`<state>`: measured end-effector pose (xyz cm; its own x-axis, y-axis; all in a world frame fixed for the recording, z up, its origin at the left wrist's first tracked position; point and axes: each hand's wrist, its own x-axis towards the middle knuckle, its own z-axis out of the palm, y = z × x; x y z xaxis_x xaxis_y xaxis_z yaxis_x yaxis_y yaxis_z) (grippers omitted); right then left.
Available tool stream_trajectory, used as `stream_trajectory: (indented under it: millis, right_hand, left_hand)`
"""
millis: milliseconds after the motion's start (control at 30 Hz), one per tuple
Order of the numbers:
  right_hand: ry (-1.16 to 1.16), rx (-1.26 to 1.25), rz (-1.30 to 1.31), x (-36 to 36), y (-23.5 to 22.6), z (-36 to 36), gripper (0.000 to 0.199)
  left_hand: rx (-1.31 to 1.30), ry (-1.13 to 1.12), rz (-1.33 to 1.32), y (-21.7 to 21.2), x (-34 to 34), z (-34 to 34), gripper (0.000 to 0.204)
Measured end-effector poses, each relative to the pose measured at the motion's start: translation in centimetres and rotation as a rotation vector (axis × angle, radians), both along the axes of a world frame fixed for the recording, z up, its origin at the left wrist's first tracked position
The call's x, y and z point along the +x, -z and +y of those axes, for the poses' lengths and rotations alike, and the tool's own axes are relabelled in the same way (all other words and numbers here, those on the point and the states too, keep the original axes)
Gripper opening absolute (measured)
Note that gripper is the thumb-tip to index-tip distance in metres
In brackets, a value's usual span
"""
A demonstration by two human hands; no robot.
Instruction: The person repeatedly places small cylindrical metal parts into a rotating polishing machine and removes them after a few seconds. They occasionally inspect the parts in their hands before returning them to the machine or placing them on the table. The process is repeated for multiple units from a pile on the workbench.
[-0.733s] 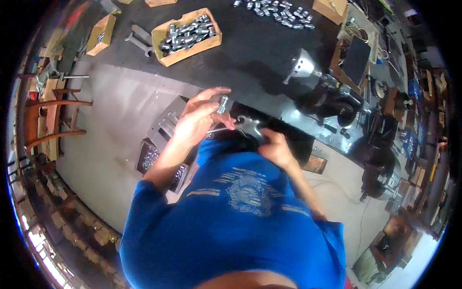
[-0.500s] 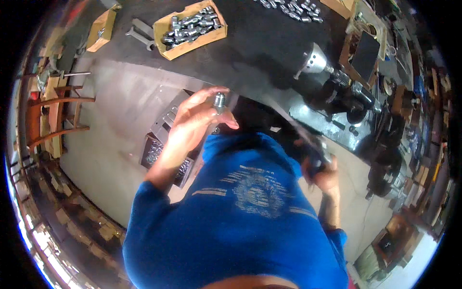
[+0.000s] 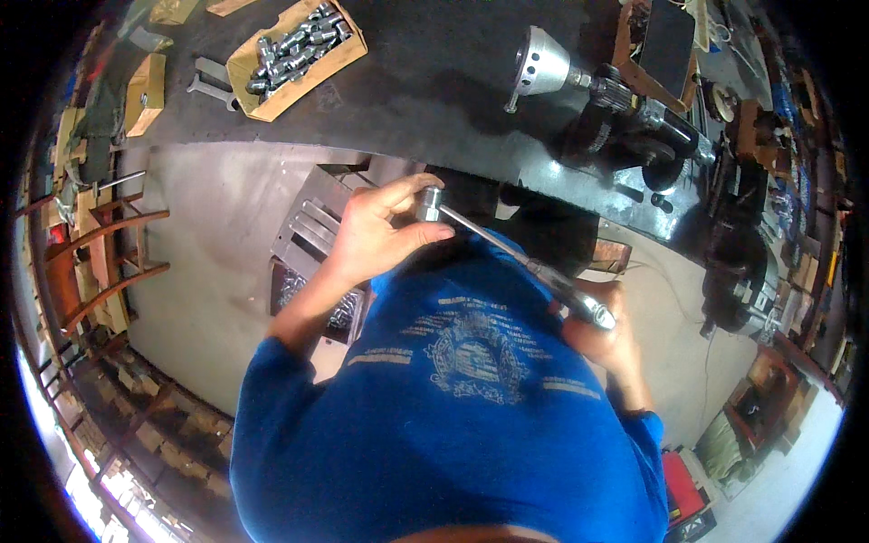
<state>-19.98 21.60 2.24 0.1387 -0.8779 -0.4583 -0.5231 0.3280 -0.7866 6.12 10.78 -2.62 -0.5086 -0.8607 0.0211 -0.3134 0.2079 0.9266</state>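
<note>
My left hand (image 3: pixel 371 231) pinches a small shiny metal fitting (image 3: pixel 433 203) between thumb and fingers, in front of the bench edge. My right hand (image 3: pixel 599 337) is wrapped round the thick end of a slim hand tool (image 3: pixel 554 279), whose bright metal end shows above the fist. A thin straight rod (image 3: pixel 480 233) runs from this tool up to the left. Its tip ends beside the fitting; whether it touches or enters it I cannot tell. Both hands are just above the front of my blue shirt.
On the dark bench (image 3: pixel 407 104) stand a cardboard tray (image 3: pixel 315 86) of similar fittings, a wrench (image 3: pixel 213 88) and a smaller box (image 3: pixel 147 95). A machine with a silver cone (image 3: pixel 543 68) occupies the right. Metal parts (image 3: pixel 342 312) lie low by my left forearm; a wooden chair (image 3: pixel 118 258) is farther left.
The tool in my right hand has swung from a blurred position at the right so that its rod points to the fitting. My left hand still holds the fitting. The view has shifted.
</note>
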Motion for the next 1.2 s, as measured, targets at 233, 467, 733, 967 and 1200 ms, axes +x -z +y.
stream_trajectory:
  millis: [233, 467, 733, 967, 1200]
  right_hand:
    - [0.08, -0.091, 0.007, -0.5, 1.1, 0.1, 0.007]
    - [0.088, -0.128, -0.026, 0.0, 0.5, -0.6, 0.01]
    - [0.04, -0.183, 0.099, -0.4, 1.2, -0.5, 0.012]
    - [0.063, -0.126, -0.054, -0.6, 1.3, -0.8, 0.009]
    - [0.07, -0.156, 0.022, -0.5, 1.5, -0.9, 0.011]
  left_hand:
    - [-0.217, -0.14, -0.226, 1.2, 0.3, -0.3, 0.045]
    - [0.204, -0.141, 0.062, 2.0, 0.2, -1.1, 0.044]
    - [0.83, -0.112, 0.964, 4.9, 0.2, -1.2, 0.05]
    - [0.78, 0.02, 0.881, 4.1, 0.2, -2.4, 0.045]
    - [-0.36, 0.031, -0.335, 0.5, -0.1, -3.3, 0.04]
